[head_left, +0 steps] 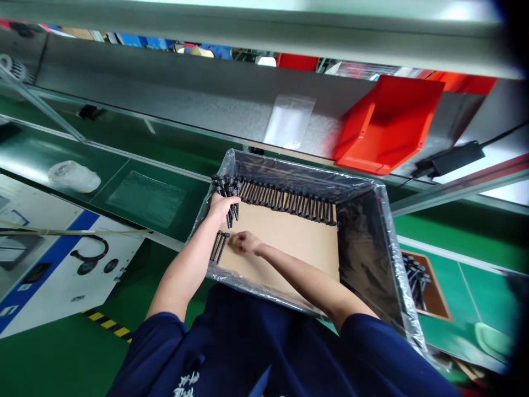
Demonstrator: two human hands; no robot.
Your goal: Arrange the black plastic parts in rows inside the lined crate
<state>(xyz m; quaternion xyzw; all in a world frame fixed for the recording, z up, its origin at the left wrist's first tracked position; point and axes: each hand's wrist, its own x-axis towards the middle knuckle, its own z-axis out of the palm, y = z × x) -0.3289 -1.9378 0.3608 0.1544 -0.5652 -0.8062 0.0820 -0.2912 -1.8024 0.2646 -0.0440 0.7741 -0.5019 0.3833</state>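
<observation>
My left hand (pixel 220 209) is closed around a bunch of black rod-shaped parts with wider heads (pixel 226 190), over the left end of a plastic-lined box (pixel 367 242). My right hand (pixel 245 242) hovers low over the brown cardboard sheet (pixel 289 242) inside the box. Its fingers are curled and slightly blurred; what they hold, if anything, I cannot make out. Just left of it lies a short row of several black rods (pixel 219 246). Along the far wall, a long row of similar rods (pixel 287 201) lies side by side on the cardboard.
A red bin (pixel 388 124) and a clear plastic bag (pixel 290 121) rest on the metal shelf beyond the box. To the right stands a brown tray (pixel 438 292) with more black rods. A plastic roll (pixel 74 176) lies on the green bench at left. A shelf edge crosses overhead.
</observation>
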